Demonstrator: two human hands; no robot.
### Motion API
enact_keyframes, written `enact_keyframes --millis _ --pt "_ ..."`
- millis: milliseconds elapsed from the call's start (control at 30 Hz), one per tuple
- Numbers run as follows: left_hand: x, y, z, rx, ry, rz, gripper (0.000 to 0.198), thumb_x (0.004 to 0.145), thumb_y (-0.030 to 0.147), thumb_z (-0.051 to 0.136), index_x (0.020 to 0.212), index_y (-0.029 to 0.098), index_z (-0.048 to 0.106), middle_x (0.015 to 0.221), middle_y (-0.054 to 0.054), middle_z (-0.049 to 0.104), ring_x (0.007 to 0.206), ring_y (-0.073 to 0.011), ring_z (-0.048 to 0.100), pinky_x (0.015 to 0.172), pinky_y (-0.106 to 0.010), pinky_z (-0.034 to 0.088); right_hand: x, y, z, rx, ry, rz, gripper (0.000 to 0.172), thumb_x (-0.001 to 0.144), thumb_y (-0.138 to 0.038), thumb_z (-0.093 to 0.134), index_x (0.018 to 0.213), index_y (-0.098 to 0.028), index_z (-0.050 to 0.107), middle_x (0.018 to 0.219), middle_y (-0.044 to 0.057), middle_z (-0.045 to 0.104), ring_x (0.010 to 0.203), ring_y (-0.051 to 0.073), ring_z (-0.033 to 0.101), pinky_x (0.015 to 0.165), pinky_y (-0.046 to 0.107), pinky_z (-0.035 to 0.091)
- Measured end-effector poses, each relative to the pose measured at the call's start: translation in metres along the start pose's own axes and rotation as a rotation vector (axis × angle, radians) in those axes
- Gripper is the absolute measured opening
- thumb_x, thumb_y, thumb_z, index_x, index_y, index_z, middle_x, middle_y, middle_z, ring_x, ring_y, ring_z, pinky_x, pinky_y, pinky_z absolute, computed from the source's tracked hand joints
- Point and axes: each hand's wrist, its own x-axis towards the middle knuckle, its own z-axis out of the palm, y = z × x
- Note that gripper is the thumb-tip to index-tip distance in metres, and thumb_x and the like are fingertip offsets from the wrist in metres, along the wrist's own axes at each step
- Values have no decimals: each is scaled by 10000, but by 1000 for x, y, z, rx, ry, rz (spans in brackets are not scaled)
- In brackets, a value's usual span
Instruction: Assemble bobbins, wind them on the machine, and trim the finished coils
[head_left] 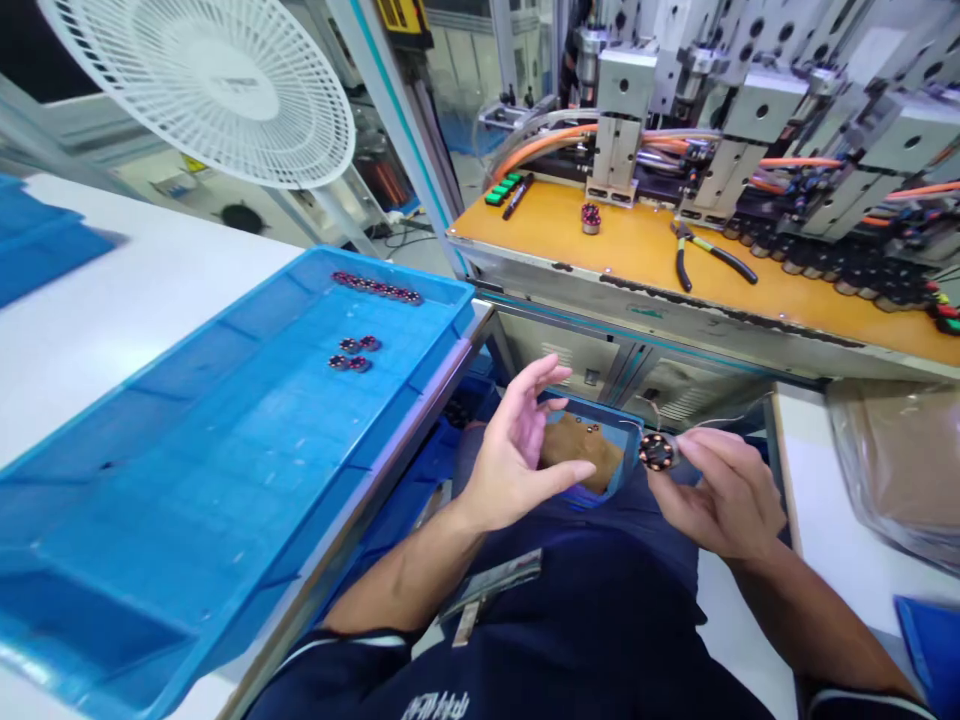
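Between the thumb and fingers of my right hand (724,490) is a small round motor stator (657,452), its black face ringed with copper windings. Thin loose wires stick out from it on both sides. My left hand (517,450) holds nothing, its thumb and fingers spread apart, to the left of the stator and not touching it. Below and between the hands, a small blue bin (628,440) sits at my lap with brown cardboard (574,450) inside and a few tiny pieces on it.
To the left, a large blue tray (225,640) holds a row of stators (375,287) and a small group of stators (354,354). Pliers (709,255), a single stator (590,219) and a marker (517,197) lie on the orange machine bench (540,235). A white fan (225,90) stands behind.
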Motion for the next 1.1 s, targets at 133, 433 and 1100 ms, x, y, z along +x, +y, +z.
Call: enact_keyframes --millis 133,433,1100 --pt "-10 19 11 319 -175 112 585 781 225 789 1330 242 587 1133 -90 698 983 -183 651 897 -297 523 4 -3 4 1 -18 -106 272 719 -103 792 957 -124 663 814 51 659 746 163 656 673 289 618" --pt "5 36 26 508 -235 234 305 785 217 784 1077 165 713 972 -90 778 814 -167 725 771 -273 594 7 -10 -2 152 -137 -105 199 779 -108 696 969 -157 663 861 70 659 801 185 655 677 316 602" --pt "4 26 16 290 -193 88 254 780 66 732 1017 157 731 1082 -129 737 927 -182 719 661 -209 587 11 -3 -31 588 -212 708 164 863 -121 639 966 -240 687 818 34 620 744 169 595 624 318 491"
